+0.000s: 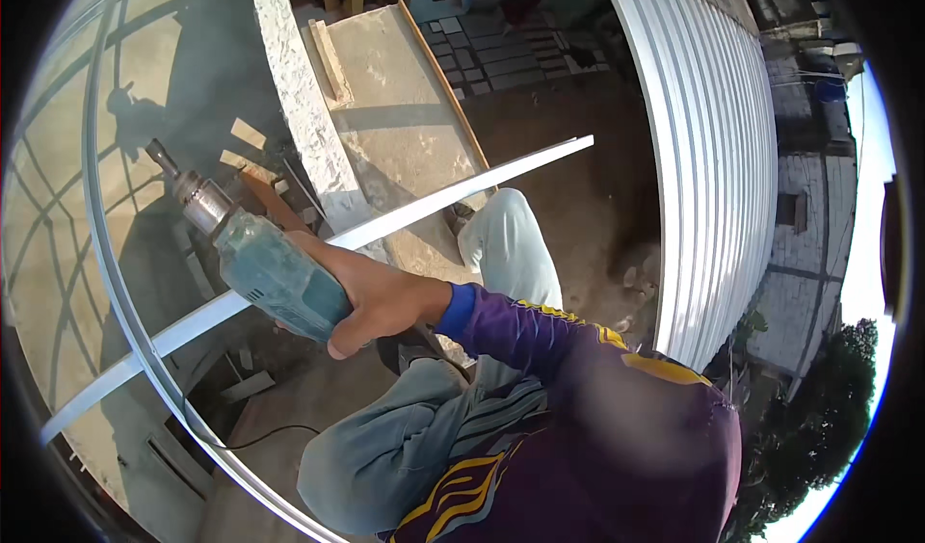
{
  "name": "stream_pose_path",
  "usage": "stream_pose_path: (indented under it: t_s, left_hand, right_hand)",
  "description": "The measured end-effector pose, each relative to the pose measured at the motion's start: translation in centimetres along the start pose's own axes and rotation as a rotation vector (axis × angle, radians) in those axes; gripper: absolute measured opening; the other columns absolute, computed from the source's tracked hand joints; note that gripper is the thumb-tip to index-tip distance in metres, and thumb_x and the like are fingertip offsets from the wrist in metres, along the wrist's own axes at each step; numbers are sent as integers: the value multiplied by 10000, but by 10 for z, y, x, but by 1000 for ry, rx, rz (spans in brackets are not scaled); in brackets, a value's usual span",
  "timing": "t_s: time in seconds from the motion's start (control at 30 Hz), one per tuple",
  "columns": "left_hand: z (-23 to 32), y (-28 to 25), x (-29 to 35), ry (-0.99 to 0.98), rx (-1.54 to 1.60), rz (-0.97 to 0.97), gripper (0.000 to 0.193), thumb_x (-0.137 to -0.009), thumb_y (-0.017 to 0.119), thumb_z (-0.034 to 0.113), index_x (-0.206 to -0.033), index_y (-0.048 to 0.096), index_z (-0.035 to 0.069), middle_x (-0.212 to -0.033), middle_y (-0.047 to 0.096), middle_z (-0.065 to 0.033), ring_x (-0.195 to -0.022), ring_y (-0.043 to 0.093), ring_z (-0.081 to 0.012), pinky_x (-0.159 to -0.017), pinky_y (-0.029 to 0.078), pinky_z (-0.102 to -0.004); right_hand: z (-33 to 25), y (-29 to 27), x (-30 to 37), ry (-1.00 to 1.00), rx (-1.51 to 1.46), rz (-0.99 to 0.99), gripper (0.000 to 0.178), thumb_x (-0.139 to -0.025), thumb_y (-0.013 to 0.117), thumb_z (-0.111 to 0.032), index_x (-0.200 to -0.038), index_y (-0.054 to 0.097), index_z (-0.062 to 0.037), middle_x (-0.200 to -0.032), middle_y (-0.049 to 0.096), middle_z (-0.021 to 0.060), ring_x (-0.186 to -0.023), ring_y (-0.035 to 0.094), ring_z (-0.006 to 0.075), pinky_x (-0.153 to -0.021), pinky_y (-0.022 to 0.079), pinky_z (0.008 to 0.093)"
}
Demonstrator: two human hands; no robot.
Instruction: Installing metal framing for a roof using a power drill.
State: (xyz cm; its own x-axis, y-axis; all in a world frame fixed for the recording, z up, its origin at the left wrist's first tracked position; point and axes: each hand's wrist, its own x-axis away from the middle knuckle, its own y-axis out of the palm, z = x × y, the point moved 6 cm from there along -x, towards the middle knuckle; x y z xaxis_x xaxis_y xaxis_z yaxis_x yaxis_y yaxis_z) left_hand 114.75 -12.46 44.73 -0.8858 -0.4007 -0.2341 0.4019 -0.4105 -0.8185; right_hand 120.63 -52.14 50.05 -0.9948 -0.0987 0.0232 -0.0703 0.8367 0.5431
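My right hand (pixel 385 297) comes in from the right in a purple sleeve with a blue cuff. Its fingers are wrapped round a teal power drill (pixel 279 273), whose body is scuffed and dusty. At the drill's front a metal chuck (pixel 204 202) holds a short dark bit (pixel 164 158), which points to the upper left. Beneath the drill and hand a long pale metal profile (pixel 434 201) runs slantwise. Further left it meets a second metal rail (pixel 101 225), bent by the lens. My left hand is out of view.
A rough concrete wall edge (pixel 299 80) and a ledge (pixel 390 71) with a wooden strip (pixel 330 61) lie ahead. Corrugated metal sheeting (pixel 708 158) stands at right. My bent knees (pixel 511 244) are below, above ground far down. A dark cable (pixel 260 437) hangs by the left rail.
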Motion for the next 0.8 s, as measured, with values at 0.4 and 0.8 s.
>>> stream_pose_path:
  t_s: [0.4, 0.8]
  left_hand:
    - [53, 91, 2, 228, 120, -485, 391, -1041, 462, 312, -990, 574, -59, -811, 542, -182, -705, 535, -310, -650, 468, -423]
    - [64, 123, 23, 226, 157, -774, 348, -1014, 492, 281, -1009, 584, -54, -829, 569, -180, -706, 567, -293, -635, 487, -408]
  right_hand:
    - [46, -28, 55, -73, 56, 159, 1151, -628, 769, -254, -1563, 148, 2, -1464, 400, 172, -1364, 383, 254, -1148, 277, 356]
    - [52, -25, 65, -55, 63, 127, 1139, -611, 752, -149, -1567, 146, -20, -1459, 413, 173, -1357, 395, 269, -1152, 281, 355]
